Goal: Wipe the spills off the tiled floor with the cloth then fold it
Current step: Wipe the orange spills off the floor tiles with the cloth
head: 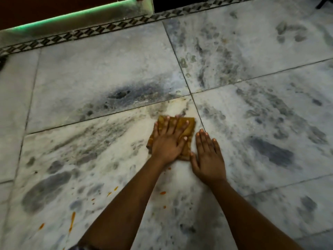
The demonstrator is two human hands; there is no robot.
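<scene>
A folded mustard-yellow cloth (189, 128) lies on the grey-white marble tiled floor (100, 73), just left of a tile joint. My left hand (168, 141) presses flat on top of the cloth, fingers spread, covering most of it. My right hand (208, 157) lies flat on the bare tile right beside the cloth, fingers together, its thumb touching the cloth's near corner. Orange spill drops (72, 220) and small splashes (162, 192) dot the tile nearer to me, beside and between my forearms.
A patterned black-and-white border strip (108, 27) runs along the far edge of the floor below a step with a green-lit edge (72, 15). A dark object's corner (324, 2) shows at the top right. Dark grey veining marks the tiles all round.
</scene>
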